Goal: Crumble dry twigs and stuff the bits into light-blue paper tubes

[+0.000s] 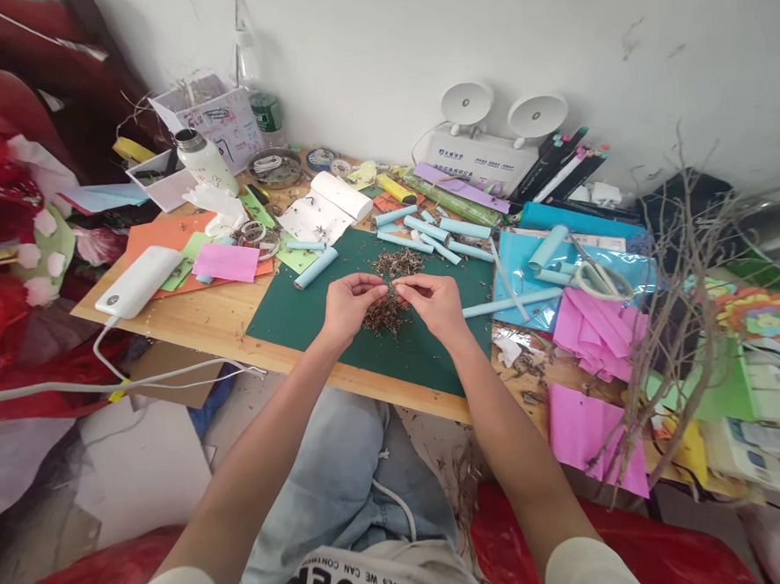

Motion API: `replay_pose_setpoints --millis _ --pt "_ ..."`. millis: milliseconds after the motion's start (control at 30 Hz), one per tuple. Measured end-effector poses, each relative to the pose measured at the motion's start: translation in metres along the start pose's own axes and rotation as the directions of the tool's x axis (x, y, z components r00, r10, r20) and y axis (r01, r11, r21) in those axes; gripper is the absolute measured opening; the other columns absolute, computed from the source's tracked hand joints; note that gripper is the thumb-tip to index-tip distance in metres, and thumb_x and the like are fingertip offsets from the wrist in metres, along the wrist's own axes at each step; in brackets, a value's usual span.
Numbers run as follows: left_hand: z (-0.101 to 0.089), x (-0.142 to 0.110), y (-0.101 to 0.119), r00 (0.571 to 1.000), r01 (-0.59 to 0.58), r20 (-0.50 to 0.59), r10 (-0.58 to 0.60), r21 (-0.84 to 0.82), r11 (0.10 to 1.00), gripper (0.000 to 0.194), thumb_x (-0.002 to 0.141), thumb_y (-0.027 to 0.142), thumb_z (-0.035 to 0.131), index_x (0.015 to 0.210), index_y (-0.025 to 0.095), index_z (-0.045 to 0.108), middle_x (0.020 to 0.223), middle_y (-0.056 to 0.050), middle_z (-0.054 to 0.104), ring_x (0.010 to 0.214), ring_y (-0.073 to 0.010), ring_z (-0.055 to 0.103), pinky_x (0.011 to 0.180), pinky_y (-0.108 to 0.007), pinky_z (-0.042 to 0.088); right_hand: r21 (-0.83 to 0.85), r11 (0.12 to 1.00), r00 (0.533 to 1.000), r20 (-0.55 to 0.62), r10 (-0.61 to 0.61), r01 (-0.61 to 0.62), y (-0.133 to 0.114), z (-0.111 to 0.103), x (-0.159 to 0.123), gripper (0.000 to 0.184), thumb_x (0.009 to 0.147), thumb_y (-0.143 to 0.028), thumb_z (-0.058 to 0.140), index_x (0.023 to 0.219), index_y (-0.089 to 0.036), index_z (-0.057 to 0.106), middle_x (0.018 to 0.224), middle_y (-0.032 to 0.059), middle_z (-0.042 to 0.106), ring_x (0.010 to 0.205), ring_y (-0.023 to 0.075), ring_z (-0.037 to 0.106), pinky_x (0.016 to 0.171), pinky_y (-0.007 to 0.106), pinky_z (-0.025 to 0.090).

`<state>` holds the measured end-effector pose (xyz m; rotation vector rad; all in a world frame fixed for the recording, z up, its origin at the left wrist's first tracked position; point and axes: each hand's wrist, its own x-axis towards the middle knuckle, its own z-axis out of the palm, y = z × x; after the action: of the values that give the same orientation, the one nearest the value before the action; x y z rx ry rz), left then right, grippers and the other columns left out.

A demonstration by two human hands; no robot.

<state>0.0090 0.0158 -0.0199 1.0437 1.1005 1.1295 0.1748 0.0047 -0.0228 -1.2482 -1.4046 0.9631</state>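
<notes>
Over a dark green cutting mat (298,306), my left hand (352,305) and my right hand (432,303) meet nearly fingertip to fingertip. Both are closed in a pinch. Whatever lies between the fingers is too small to make out, perhaps bits of the brown stuff below. Directly under them is a heap of short, dry brown twig-like bits (384,317), with a second small heap (398,263) just behind. Light blue paper tubes (429,230) lie in a group beyond the hands. Another blue tube (315,268) rests to the left, and a long thin one (513,303) to the right.
Scissors (597,275) lie on a blue plastic packet (513,262), near pink crepe paper (594,332). Bare branches (676,336) jut up at the right. A white power bank (139,281) with a cable sits left, a white bottle (207,162) behind it. An emergency light (478,154) stands against the wall.
</notes>
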Motion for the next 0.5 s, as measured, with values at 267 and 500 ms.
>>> replay_pose_setpoints --millis 267,500 --pt "-0.0018 -0.0019 0.0055 0.994 0.106 0.04 -0.103 -0.077 0.991 0.041 0.054 0.037 0.091 0.08 0.013 0.07 0.073 -0.004 0.071 0.07 -0.0169 0.068 0.077 -0.036 0.058 -0.36 0.849 0.922 0.119 -0.369 0.387 -0.0025 0.0012 -0.0023 0.017 0.09 -0.026 0.06 0.092 -0.024 0.077 0.091 0.0059 0.076 0.081 0.0189 0.07 0.076 0.033 0.057" --pt "-0.0034 0.0005 -0.0023 0.995 0.095 0.015 -0.094 -0.011 0.995 0.029 0.061 0.031 0.085 0.08 0.013 0.071 0.073 -0.006 0.072 0.071 -0.0185 0.068 0.078 -0.037 0.058 -0.61 0.629 0.865 0.218 -0.451 0.482 -0.0001 0.0052 -0.0071 0.025 0.094 -0.021 0.048 0.088 -0.02 0.072 0.087 0.0095 0.072 0.082 0.0198 0.065 0.075 0.031 0.05"
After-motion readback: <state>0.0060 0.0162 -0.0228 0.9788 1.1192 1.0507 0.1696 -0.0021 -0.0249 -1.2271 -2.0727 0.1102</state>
